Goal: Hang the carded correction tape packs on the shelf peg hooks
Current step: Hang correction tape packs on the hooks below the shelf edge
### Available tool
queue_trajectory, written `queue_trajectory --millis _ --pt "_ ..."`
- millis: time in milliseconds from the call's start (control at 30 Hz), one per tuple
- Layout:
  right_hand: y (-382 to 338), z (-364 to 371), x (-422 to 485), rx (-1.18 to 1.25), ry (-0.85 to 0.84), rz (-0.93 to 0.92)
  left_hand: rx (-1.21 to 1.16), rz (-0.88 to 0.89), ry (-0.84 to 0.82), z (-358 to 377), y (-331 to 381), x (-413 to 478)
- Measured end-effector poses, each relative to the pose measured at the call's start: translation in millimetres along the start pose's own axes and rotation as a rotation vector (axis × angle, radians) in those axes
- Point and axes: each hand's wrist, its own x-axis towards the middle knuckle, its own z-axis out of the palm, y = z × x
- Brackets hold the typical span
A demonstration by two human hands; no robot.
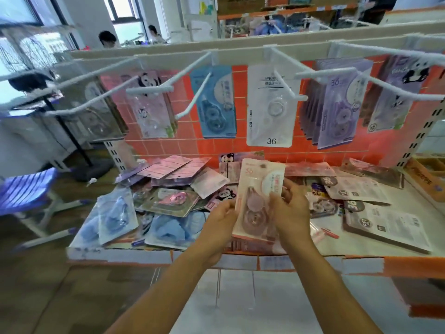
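Pinching a pink pack (257,186) upright at centre, just above the shelf (361,247): left hand (221,218) on its 8 o'clock edge, right hand (291,208) on its 4 o'clock edge, each grip curled on the card. Apparently picking and readying one pack, hanging not yet done. Next, probably: lifting toward 12 o'clock, lining the card's top up with a peg hook (193,95), then sliding it on. Many loose packs (168,198) at 9 o'clock waiting.

Purple seat (26,186) at L, cardboard box (423,175) at R.
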Motion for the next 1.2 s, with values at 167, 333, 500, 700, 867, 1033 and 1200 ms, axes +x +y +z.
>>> queue_trajectory --millis 167,333,500,700,867,1033,1200 --pt "1.5 28.3 -12.9 -0.002 -0.065 -0.037 -0.039 -0.005 -0.010 -28.7 -0.5 -2.5" --pt "0.4 38.4 -26.0 0.055 -0.086 -0.017 -0.090 -0.025 -0.024 -42.5 -2.0 -6.1" --pt "2.6 24.8 -34.4 0.017 -0.084 -0.052 -0.140 -0.051 -0.037 -31.8 -11.3 -14.5" --pt "11.5 -9.5 -40.6 0.040 -0.080 0.022 -0.135 -0.087 -0.078 -5.6 -28.7 -27.7" --pt "26.5 -36.0 -48.8 -0.002 -0.081 0.051 -0.148 -0.133 -0.093 15.3 -43.5 -40.1" --pt "37.9 -52.8 -73.0 0.043 -0.101 0.120 -0.135 -0.150 -0.115 21.7 -61.5 -58.7" --pt "46.8 -56.4 -98.3 0.028 -0.062 0.160 -0.067 -0.171 -0.157 9.3 -79.7 -82.1"
